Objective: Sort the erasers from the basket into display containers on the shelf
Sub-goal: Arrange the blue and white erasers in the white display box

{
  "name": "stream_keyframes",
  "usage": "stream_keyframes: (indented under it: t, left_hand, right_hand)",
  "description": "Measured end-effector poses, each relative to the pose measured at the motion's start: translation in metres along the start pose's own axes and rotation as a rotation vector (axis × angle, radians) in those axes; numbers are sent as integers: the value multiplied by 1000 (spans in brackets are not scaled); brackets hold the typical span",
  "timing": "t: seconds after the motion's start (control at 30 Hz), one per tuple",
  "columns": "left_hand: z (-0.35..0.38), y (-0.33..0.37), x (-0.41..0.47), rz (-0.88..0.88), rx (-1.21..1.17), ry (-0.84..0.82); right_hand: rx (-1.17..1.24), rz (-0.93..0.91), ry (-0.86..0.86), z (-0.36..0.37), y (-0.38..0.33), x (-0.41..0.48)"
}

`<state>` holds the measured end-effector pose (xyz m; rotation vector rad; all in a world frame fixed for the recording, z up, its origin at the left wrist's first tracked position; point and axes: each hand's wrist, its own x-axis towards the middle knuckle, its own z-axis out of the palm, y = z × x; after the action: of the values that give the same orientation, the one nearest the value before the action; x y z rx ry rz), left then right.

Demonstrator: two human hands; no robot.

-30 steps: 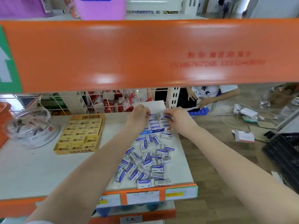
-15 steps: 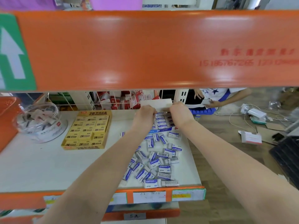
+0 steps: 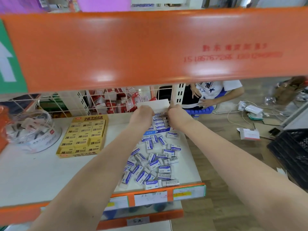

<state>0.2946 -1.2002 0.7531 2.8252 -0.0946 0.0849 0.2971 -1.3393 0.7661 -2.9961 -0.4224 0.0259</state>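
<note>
A blue-and-white display box (image 3: 159, 130) stands at the back of the white shelf (image 3: 41, 172), its white lid (image 3: 154, 104) raised. Rows of white erasers with blue sleeves (image 3: 159, 123) lie in it. My left hand (image 3: 143, 114) and my right hand (image 3: 176, 114) both reach over the box's far end, fingers curled down among the erasers; what the fingertips hold is hidden. A loose heap of several blue-and-white erasers (image 3: 150, 164) lies on the shelf in front of the box.
A yellow tray of 2B erasers (image 3: 83, 135) sits left of the box, a clear round tub (image 3: 31, 130) further left. An orange shelf beam (image 3: 150, 47) hangs overhead. A wire grid with red boxes (image 3: 116, 102) backs the shelf. A black crate (image 3: 293, 154) stands right; another person (image 3: 210, 94) sits behind.
Both hands have moved from the box's middle rows toward its far end near the lid. The camera has shifted slightly closer.
</note>
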Motion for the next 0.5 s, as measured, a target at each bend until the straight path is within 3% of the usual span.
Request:
stream_keyframes:
  t: [0.17,0.3,0.4,0.5]
  left_hand:
    - [-5,-4,-6,47,-46,-116]
    - [-9,-12,-34,155,-179,41]
    - [-16,-15,-58,195,-238,62]
    - [-27,-14,-86,198,-278,-42]
  right_hand:
    - [63,-175,107,-4,1,-27]
    - [252,-246,190,-4,8,-56]
    - [325,-272,112,-4,14,-71]
    - [384,-312,-31,-9,11,-84]
